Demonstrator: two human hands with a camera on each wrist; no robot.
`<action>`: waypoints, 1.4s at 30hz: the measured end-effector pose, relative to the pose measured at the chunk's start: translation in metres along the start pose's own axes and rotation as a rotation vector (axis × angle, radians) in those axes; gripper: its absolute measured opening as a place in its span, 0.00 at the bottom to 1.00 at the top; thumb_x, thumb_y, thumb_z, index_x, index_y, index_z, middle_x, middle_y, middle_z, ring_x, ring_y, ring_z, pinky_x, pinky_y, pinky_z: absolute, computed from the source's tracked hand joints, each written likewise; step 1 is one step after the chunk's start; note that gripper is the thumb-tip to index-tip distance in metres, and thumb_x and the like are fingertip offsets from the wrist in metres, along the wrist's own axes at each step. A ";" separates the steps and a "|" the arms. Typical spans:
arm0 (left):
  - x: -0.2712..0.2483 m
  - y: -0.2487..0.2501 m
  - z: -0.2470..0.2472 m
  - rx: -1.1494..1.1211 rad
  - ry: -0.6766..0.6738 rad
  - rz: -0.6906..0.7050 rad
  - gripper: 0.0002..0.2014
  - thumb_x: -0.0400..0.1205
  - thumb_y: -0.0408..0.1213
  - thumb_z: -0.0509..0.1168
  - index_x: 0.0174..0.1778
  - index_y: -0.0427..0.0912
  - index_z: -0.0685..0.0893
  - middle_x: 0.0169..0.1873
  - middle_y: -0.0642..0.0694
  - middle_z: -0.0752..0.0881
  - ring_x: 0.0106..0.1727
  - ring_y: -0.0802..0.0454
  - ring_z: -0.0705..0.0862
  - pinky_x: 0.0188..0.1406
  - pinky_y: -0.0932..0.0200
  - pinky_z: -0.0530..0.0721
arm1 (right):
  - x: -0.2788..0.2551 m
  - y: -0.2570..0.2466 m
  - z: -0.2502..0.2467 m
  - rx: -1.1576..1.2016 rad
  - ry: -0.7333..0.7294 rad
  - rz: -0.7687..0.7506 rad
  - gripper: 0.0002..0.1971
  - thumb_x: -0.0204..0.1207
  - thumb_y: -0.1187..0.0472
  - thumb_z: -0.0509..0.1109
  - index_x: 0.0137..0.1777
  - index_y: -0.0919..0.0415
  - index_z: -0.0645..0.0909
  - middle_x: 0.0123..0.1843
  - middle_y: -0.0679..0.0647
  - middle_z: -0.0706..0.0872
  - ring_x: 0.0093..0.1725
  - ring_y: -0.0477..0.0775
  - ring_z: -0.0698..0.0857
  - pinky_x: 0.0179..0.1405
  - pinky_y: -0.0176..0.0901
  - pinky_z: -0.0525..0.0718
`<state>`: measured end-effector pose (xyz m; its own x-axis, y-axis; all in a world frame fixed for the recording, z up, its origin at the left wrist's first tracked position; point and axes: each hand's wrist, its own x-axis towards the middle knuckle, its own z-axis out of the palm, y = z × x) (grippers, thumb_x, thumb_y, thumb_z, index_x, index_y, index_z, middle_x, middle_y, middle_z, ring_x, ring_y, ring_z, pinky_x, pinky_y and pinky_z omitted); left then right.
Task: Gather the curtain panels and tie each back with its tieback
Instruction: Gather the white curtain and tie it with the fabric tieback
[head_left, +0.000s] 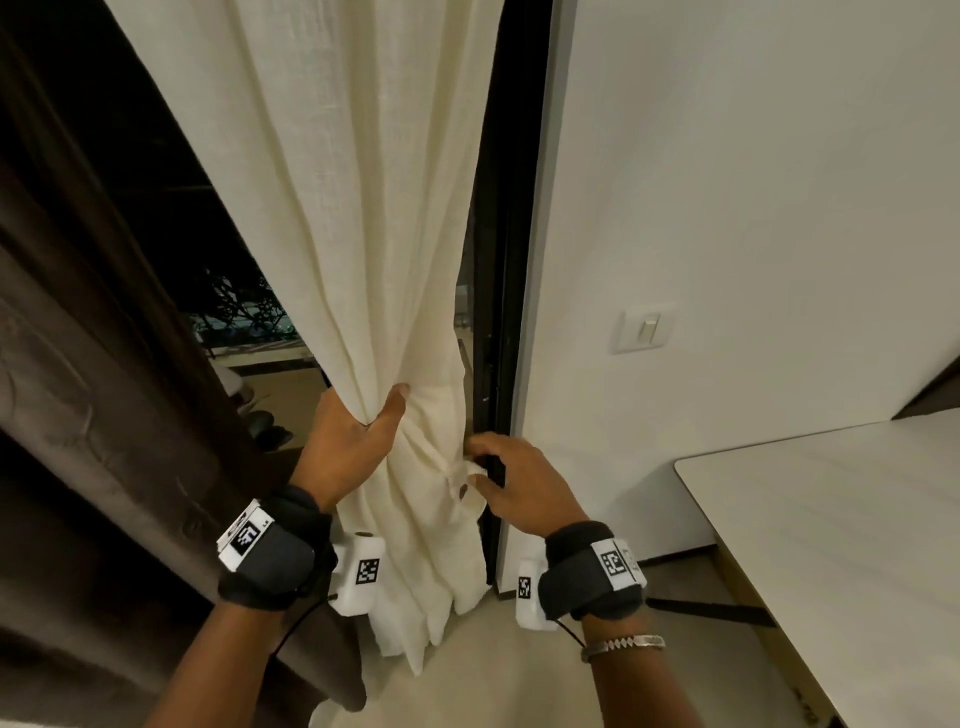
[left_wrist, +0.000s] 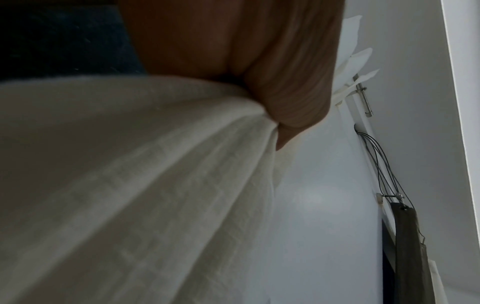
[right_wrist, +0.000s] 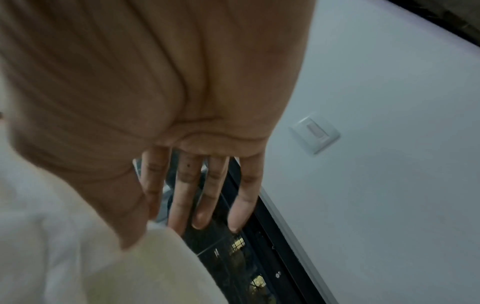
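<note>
A cream curtain panel (head_left: 337, 234) hangs in front of a dark glass door and is bunched at waist height. My left hand (head_left: 371, 434) grips the bunch from the left, thumb in front and fingers hidden behind the cloth; in the left wrist view the palm (left_wrist: 259, 61) presses into the folds (left_wrist: 130, 185). A cream tieback (head_left: 453, 475) with a dark button (head_left: 461, 489) wraps the bunch on its right side. My right hand (head_left: 480, 465) is at the tieback's loose end, its fingers (right_wrist: 182, 197) straight and spread, the thumb against the cloth (right_wrist: 116, 267).
A brown curtain (head_left: 78, 364) hangs at the left, its tieback out of sight. The black door frame (head_left: 501, 312) runs just right of the cream panel. A white wall holds a light switch (head_left: 644, 330). A pale table (head_left: 831, 519) stands at the right.
</note>
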<state>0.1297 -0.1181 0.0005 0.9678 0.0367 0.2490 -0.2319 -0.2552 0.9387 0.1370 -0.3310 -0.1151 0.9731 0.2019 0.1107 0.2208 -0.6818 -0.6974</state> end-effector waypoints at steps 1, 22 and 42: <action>-0.001 0.000 -0.001 -0.008 -0.005 -0.001 0.20 0.89 0.34 0.71 0.58 0.68 0.74 0.54 0.69 0.81 0.56 0.70 0.81 0.58 0.72 0.78 | 0.000 0.001 0.005 -0.010 0.011 0.006 0.19 0.84 0.53 0.73 0.75 0.44 0.82 0.66 0.45 0.91 0.67 0.51 0.86 0.70 0.53 0.86; -0.003 -0.033 -0.003 -0.070 -0.132 -0.275 0.22 0.87 0.33 0.72 0.70 0.61 0.76 0.59 0.59 0.86 0.58 0.61 0.85 0.60 0.53 0.83 | -0.007 -0.005 -0.015 0.240 -0.410 0.084 0.24 0.76 0.47 0.84 0.69 0.38 0.80 0.64 0.48 0.84 0.64 0.50 0.83 0.72 0.50 0.84; -0.013 -0.046 -0.002 -0.234 -0.131 -0.426 0.30 0.68 0.47 0.75 0.66 0.58 0.75 0.58 0.51 0.87 0.57 0.52 0.86 0.50 0.59 0.82 | 0.004 0.031 -0.072 0.074 -0.224 0.156 0.08 0.76 0.44 0.84 0.47 0.46 0.91 0.46 0.43 0.90 0.50 0.48 0.88 0.53 0.44 0.80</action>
<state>0.1274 -0.1051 -0.0454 0.9819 -0.0351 -0.1861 0.1855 -0.0200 0.9824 0.1528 -0.4020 -0.0852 0.9544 0.2547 -0.1554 0.0564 -0.6656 -0.7442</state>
